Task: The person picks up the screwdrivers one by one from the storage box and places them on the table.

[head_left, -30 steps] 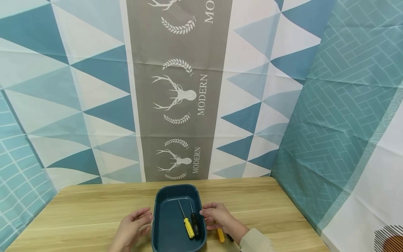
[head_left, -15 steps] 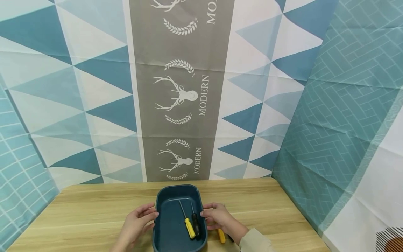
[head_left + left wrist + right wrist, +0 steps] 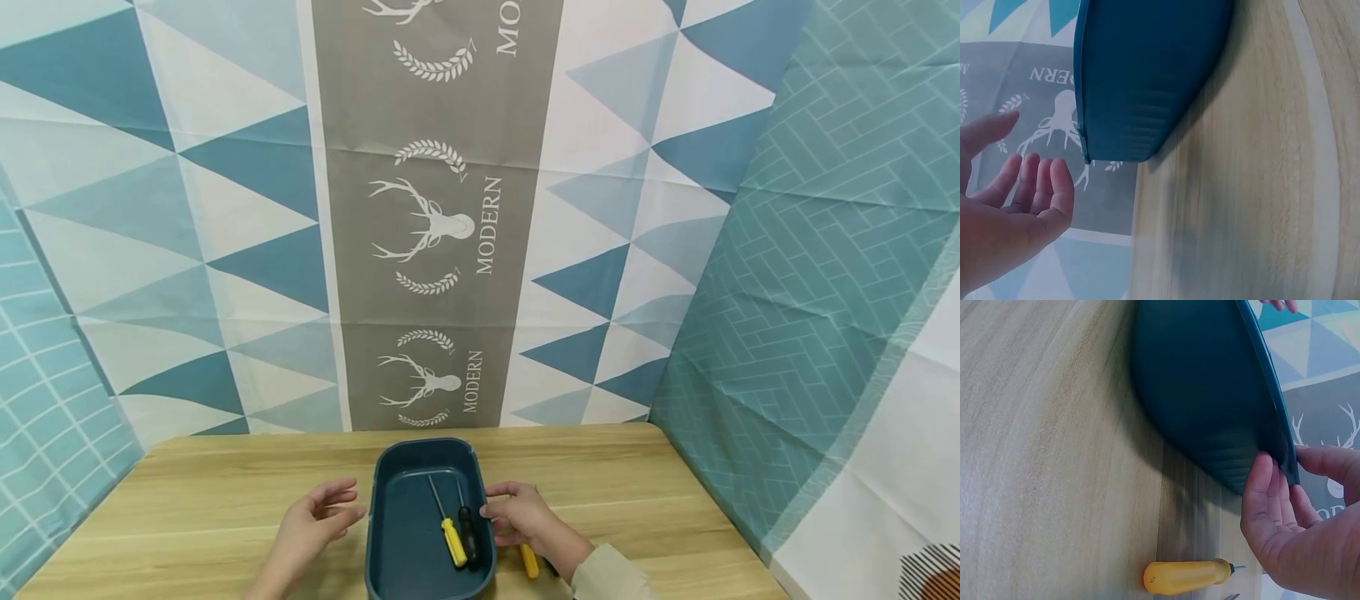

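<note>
A dark blue plastic bin (image 3: 405, 533) stands on the wooden table. Inside it, toward the right wall, lie a yellow-handled screwdriver (image 3: 453, 543) and a black-handled screwdriver (image 3: 468, 537) side by side. My right hand (image 3: 522, 515) pinches the bin's right rim, thumb over the edge and fingers against the outer wall, as the right wrist view shows. To the left of the bin, my left hand (image 3: 318, 518) hovers apart from the wall, its fingers loosely bent around nothing. Below my right hand an orange-handled screwdriver (image 3: 1188, 577) lies on the table.
A dark, thin metal tip (image 3: 1232, 597) shows beside the orange handle, mostly cut off by the frame. The wooden tabletop (image 3: 225, 500) ends at a patterned cloth wall (image 3: 420, 292), with a teal cloth (image 3: 787, 333) along the right side.
My left hand came to the bin's left rim half a second ago and has now moved off it to the left. The right hand keeps its place at the right rim.
</note>
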A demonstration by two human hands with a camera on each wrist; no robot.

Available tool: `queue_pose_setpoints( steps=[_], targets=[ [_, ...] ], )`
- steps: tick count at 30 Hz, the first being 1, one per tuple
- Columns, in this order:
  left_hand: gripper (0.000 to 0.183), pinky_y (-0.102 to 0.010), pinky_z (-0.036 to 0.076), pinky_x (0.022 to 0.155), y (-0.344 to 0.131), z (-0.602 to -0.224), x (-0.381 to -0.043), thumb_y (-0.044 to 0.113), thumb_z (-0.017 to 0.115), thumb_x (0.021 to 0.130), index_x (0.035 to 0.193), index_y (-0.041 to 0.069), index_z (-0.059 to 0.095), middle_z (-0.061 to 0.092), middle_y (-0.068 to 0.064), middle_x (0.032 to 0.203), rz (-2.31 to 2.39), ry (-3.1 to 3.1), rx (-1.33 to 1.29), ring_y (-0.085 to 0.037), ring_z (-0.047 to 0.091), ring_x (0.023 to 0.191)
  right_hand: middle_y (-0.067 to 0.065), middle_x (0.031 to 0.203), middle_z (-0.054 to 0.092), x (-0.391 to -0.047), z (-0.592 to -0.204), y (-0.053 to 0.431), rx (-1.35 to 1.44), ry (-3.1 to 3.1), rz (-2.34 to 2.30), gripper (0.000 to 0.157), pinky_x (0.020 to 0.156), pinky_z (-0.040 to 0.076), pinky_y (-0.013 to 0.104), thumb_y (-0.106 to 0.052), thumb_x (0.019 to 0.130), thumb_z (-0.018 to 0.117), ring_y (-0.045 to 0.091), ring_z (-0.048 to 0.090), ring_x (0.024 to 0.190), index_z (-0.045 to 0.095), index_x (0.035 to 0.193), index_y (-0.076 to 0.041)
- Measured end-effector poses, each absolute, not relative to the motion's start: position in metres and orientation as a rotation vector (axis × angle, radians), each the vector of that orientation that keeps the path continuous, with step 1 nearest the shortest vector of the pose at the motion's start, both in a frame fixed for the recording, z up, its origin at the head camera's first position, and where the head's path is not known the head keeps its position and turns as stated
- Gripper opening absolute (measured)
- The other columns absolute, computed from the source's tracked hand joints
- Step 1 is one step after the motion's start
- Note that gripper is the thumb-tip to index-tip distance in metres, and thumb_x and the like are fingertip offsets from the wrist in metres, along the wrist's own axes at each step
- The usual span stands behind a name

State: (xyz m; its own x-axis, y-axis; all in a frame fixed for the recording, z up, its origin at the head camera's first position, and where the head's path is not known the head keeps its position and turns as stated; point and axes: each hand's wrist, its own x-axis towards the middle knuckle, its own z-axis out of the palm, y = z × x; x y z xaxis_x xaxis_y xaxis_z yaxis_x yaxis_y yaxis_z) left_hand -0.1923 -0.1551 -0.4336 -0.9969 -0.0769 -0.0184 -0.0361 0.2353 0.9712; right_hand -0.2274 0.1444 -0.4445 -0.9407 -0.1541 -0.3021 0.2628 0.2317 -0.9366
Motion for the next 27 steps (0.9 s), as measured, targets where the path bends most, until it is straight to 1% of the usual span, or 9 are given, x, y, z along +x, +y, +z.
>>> queue_pose_setpoints(
  steps=[7, 13, 19, 27],
  targets=[
    [0.056, -0.025, 0.053, 0.075, -0.157, -0.433, -0.195, 0.021, 0.074, 0.079, 0.128, 0.003, 0.052, 0.059, -0.017, 0.122, -1.804, -2.495, 0.038, -0.018, 0.060, 0.097, 0.007, 0.091, 0.066, -0.228, -0.444, 0.145, 0.105, 2.179, -1.757, 0.040, 0.066, 0.055, 0.036, -0.011, 0.083, 0.066, 0.014, 0.060, 0.068, 0.054, 0.119, -0.001],
    [0.053, -0.022, 0.051, 0.073, -0.153, -0.431, -0.197, 0.017, 0.075, 0.078, 0.125, 0.004, 0.055, 0.061, -0.015, 0.119, -1.779, -2.484, -0.019, -0.016, 0.059, 0.096, 0.007, 0.091, 0.065, -0.229, -0.445, 0.144, 0.119, 2.184, -1.748, 0.039, 0.067, 0.056, 0.036, -0.011, 0.083, 0.066, 0.016, 0.060, 0.070, 0.054, 0.120, -0.001],
    [0.057, -0.021, 0.051, 0.072, -0.147, -0.429, -0.201, 0.019, 0.077, 0.075, 0.126, 0.004, 0.054, 0.062, -0.014, 0.118, -1.796, -2.478, -0.029, -0.016, 0.059, 0.095, 0.007, 0.090, 0.066, -0.229, -0.446, 0.144, 0.113, 2.181, -1.752, 0.040, 0.066, 0.055, 0.035, -0.010, 0.083, 0.066, 0.015, 0.061, 0.069, 0.054, 0.120, -0.001],
    [0.055, -0.021, 0.051, 0.072, -0.137, -0.429, -0.204, 0.014, 0.076, 0.077, 0.125, 0.002, 0.054, 0.062, -0.015, 0.116, -1.815, -2.454, -0.066, -0.020, 0.060, 0.096, 0.007, 0.091, 0.066, -0.229, -0.447, 0.144, 0.122, 2.181, -1.752, 0.039, 0.064, 0.055, 0.034, -0.010, 0.083, 0.066, 0.015, 0.061, 0.068, 0.054, 0.119, -0.002]
  ],
)
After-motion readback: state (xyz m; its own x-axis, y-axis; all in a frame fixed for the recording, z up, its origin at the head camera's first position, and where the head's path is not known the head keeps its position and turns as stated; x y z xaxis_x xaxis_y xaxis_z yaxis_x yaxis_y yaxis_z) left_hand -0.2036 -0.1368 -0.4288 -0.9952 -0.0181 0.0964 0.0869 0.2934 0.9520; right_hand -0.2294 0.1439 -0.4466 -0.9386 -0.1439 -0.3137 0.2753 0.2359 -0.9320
